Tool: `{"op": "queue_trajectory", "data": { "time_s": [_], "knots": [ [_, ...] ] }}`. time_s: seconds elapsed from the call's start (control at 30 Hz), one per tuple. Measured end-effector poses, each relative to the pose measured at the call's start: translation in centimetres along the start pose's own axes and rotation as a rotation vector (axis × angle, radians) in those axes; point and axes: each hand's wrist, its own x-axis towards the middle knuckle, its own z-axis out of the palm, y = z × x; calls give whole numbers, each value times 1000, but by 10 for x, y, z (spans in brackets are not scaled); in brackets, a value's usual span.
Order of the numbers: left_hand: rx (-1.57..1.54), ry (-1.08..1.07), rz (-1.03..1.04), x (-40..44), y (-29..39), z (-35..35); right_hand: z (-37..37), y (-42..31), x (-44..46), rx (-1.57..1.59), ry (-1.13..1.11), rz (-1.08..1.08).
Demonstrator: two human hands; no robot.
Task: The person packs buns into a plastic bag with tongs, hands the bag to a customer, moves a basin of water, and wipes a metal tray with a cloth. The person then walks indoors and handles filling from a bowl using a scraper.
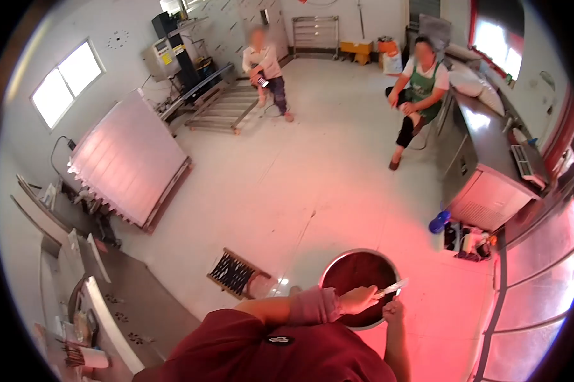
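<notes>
My left hand [359, 299] is closed around the light handle of a knife-like tool, its pale blade [395, 286] pointing right over the rim of a large round metal pot [328, 267]. I cannot make out the tool's exact kind. Dark reddish contents [357, 270] show inside the pot, which stands on the floor right in front of me. My right hand [394, 311] is a fist at the pot's right edge, below the blade. Whatever its fingers hold is hidden. A bunched sleeve [312, 305] covers part of my left forearm.
A slotted dark rack [237, 274] lies left of the pot. Two people sit farther back, one at left [268, 67], one in a green apron [422, 86]. A metal counter [475, 137] lines the right, with a blue container [439, 222] near its foot. A white-covered stack [125, 159] stands left.
</notes>
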Motion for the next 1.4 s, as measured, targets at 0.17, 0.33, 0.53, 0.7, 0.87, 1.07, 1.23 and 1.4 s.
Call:
{"op": "queue_trajectory", "data": {
  "time_s": [0.17, 0.33, 0.53, 0.7, 0.87, 1.07, 1.23, 1.4],
  "knots": [
    [-64, 5, -33, -14, -26, 14, -18, -3, 22, -82, 64, -61],
    [-256, -114, -341, -8, -24, 8, 32, 23, -18, -24, 113, -171],
    [-116, -165, -222, 2, 7, -1, 100, 61, -39, -345, -66, -248],
    [33, -52, -144, 0, 0, 13, 118, 67, -33, -558, -87, -508],
    [61, -7, -37, -7, 16, -16, 159, 63, -59, -562, 100, -610],
    [-12, -63, -209, -38, 20, -30, 135, 21, -33, -762, 253, -660],
    [-198, -70, -311, -24, 13, -42, 106, 0, -11, -1002, 532, -881],
    [-257, -143, -383, -12, 26, -43, 188, 47, -86, -1788, 167, -1450]
  ]
}}
